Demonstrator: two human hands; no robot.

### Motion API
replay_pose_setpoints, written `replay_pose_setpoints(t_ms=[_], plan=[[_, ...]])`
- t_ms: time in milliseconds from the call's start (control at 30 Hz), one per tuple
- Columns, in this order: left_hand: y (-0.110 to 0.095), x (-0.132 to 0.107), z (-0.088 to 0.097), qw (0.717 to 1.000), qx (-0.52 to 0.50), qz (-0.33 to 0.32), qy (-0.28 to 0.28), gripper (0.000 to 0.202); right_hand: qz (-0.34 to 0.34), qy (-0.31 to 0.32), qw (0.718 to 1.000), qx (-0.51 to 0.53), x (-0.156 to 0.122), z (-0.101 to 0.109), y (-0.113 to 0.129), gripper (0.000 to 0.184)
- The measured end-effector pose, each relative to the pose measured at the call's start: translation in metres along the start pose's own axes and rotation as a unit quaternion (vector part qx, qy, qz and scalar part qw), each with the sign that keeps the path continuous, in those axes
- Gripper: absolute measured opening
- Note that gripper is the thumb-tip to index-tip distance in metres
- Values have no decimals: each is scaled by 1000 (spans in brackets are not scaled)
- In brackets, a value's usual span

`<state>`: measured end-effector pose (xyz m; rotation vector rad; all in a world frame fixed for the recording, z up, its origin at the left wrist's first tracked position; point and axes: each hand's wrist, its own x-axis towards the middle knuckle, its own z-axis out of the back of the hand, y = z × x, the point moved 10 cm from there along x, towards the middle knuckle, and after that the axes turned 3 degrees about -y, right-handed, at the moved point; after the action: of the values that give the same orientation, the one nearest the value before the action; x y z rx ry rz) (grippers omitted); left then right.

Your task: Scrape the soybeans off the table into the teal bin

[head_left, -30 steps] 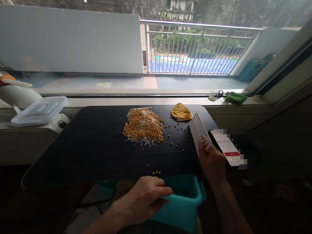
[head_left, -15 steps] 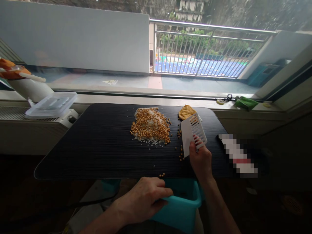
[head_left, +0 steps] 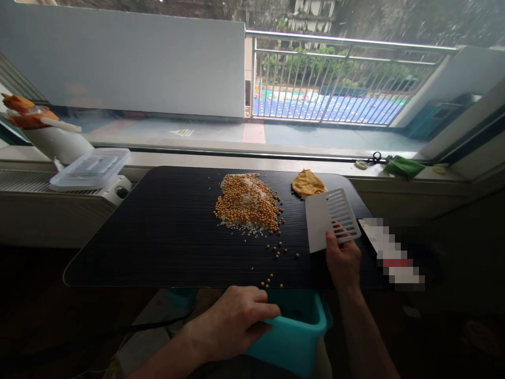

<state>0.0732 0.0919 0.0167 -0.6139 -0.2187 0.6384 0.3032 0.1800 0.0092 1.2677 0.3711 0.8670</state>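
Observation:
My right hand (head_left: 344,259) is closed on the slotted end of a flat white plastic scraper (head_left: 316,223), tilted over the right side of the black table. My left hand (head_left: 248,318) grips the rim of a teal bin (head_left: 292,345) just below the table's front edge. Left of the scraper lies a heap of soybeans (head_left: 246,202) mixed with white rice grains (head_left: 252,229). Several loose soybeans (head_left: 277,255) lie between the heap and the scraper, and a few more (head_left: 268,280) sit near the front edge above the bin.
On the black table (head_left: 158,231), a yellow cloth pouch (head_left: 308,183) lies at the back right, and a partly blurred phone (head_left: 371,231) is at the right edge. A clear plastic lid (head_left: 92,167) rests on the radiator. The sill holds a green cloth (head_left: 404,167).
My right hand has moved the scraper to the right, away from the heap. Loose soybeans that were beside it now lie scattered further left and forward. My left hand stays on the bin rim.

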Motion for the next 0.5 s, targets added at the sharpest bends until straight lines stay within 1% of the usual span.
replay_pose_setpoints(t_ms=[100,133,200,300,400,467,500], plan=[[2,-2,-1,1000,-4,-3,1,20,-74,60,994,53,-2,-7,-11,40],[2,-3,0,1000,-3,-4,1,20,-89,76,991,60,-3,-9,-13,38],[2,-3,0,1000,1,-4,2,20,-96,94,989,57,-5,-12,-12,35],[1,-3,2,1000,6,0,7,20,-99,105,988,53,-7,-16,-9,35],[0,-3,4,1000,7,2,6,21,-101,108,986,75,-8,-19,-2,36],[1,-5,5,1000,4,4,3,22,-97,93,987,83,-6,-10,3,38],[2,-6,6,1000,3,5,2,22,-92,79,990,76,-5,0,5,39]])
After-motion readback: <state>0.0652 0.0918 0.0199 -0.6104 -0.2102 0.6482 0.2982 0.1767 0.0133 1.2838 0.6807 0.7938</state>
